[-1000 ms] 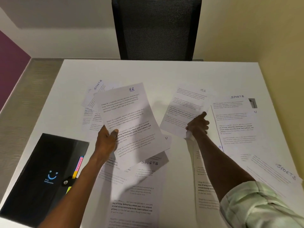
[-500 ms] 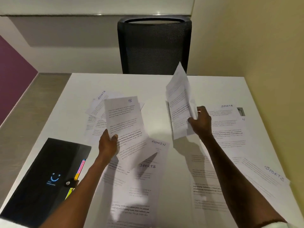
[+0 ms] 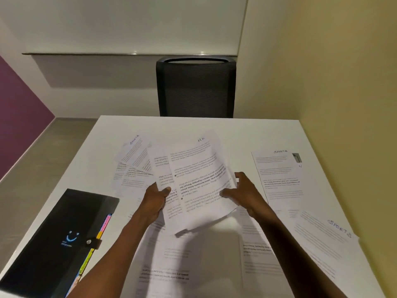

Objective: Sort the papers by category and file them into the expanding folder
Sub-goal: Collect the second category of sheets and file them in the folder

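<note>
"SPORTS" heads the sheet at two o'clock [image 3: 279,171] and the sheet at four o'clock [image 3: 326,239]; other handwriting is unreadable.

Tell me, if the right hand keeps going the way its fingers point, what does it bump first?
The right hand points leftward, so it would probably meet the HR sheets right at its fingers, with the left hand beyond. Depth is hard to judge.

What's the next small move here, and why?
Probably close the right hand on the right edge and square the two sheets together. The left hand pinches the held sheets, which sit fanned and offset, the top one marked HR. The right hand's fingers look spread at the edge. The black folder is strapped shut.
</note>
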`<state>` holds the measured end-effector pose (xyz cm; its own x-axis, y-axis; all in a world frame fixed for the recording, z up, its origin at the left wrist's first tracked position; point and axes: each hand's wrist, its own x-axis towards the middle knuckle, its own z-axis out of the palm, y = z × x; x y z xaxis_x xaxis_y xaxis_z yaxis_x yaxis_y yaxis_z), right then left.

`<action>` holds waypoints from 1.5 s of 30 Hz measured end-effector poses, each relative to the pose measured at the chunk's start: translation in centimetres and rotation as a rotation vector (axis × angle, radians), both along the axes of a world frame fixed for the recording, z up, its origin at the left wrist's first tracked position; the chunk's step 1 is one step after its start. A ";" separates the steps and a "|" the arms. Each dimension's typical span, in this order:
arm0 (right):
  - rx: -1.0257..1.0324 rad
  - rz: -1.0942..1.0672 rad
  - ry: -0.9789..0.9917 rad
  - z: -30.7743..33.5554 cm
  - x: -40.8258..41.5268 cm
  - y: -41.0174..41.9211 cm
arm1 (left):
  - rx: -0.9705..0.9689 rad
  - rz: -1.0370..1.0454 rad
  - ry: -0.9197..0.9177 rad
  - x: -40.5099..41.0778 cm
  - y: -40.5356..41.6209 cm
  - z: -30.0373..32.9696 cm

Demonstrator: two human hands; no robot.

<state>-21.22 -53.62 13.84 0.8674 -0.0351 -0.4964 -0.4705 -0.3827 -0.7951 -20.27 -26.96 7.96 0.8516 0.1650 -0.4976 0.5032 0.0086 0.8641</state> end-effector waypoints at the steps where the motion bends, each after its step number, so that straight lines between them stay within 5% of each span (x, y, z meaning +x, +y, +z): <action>1: -0.105 0.056 0.021 0.0 -0.6 -0.1 | -0.045 -0.010 -0.007 -0.4 -0.2 0.1; 5: -0.353 0.103 0.025 0.3 -1.1 -1.7 | -0.153 -0.109 -0.059 -1.8 -0.5 -0.2; 10: 0.047 -0.039 -0.037 0.7 -1.4 -3.3 | -0.150 -0.291 -0.069 -3.1 -2.2 1.0; 15: 0.153 -0.162 -0.166 -3.0 -2.8 -1.3 | -0.100 -0.090 0.027 -4.3 -5.1 2.7; 19: 0.086 -0.260 -0.382 -1.9 -3.8 -0.9 | 0.102 -0.160 -0.330 -4.8 -6.2 2.7; 24: 0.118 -0.331 -0.539 -0.3 -4.8 -1.7 | 0.256 -0.058 -0.457 -5.5 -8.1 4.2; 45: 0.199 -0.256 -0.269 -9.4 -11.7 -1.8 | 0.290 -0.126 -0.234 -12.8 -8.2 -4.1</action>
